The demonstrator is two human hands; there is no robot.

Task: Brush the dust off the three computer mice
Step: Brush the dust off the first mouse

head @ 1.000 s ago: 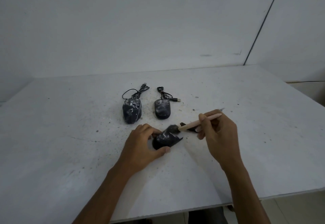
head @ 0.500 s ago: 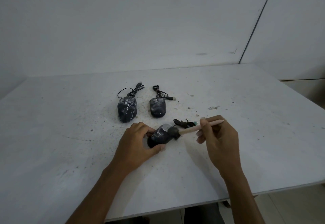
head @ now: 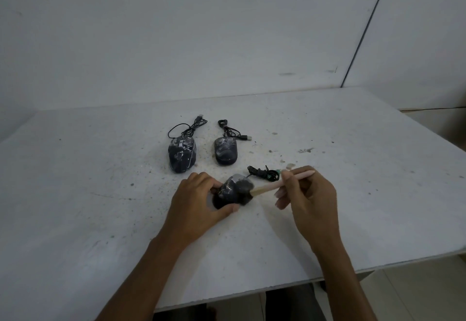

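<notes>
Brush head point(head: 244, 192) shifted from mouse's far end down onto its right flank. Left hand point(head: 199, 206) fingers clamp near mouse point(head: 230, 189) on counter point(head: 75, 194); right hand point(head: 309, 194) pinches pink handle. Mouse long axis points up-right toward cable; two dusty mice behind wait.

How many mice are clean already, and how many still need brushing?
None looks finished yet. The left hand steadies the nearest mouse on the table while the right hand holds the brush, bristles on the mouse's front end; it still shows pale streaks. The left rear mouse and the right rear mouse lie untouched, still blotched with dust, so both remain.
</notes>
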